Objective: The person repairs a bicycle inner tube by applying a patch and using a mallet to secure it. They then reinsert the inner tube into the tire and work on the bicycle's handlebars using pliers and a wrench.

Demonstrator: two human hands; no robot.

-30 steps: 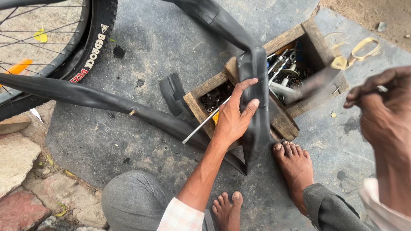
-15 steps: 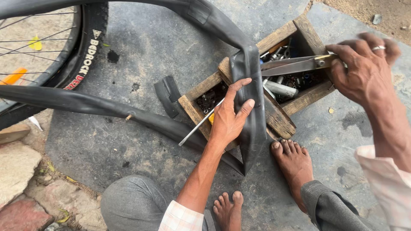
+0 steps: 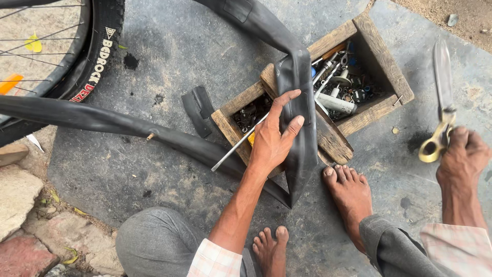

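Left hand [image 3: 274, 141] is spread flat, fingers splayed, pressing a folded bit of black inner tube [image 3: 296, 107] down onto the edge of a wooden toolbox [image 3: 333, 141] — not gripping it, just pinning it in place with the palm. Right hand [image 3: 461, 154] is off to the side, fingers closed through the brass-coloured handles of a pair of scissors [image 3: 442, 100], blades pointing up and away and well apart from the tube.

The rest of the tube loops off across the concrete floor [image 3: 169, 56] toward the bicycle wheel [image 3: 77, 56] in the top left corner, with its valve stem [image 3: 149, 137] sticking out partway along. A loose scrap of black rubber [image 3: 199, 109] lies just beside the box. Box itself is full of bolts, sockets and small metal bits, plus a thin metal rod [image 3: 238, 145] poking out under the wrist. 2 bare feet are planted near the box, the right foot [image 3: 351, 192] just beside it.

My read: this is the hold-and-get-ready step, tube flattened over the wood as a backing and cutting tool in hand but not on the rubber yet. Next move would need the scissors brought across to the pinned section, blades opened, with the left fingers kept clear of the cut line — they're sitting right on top of the fold.
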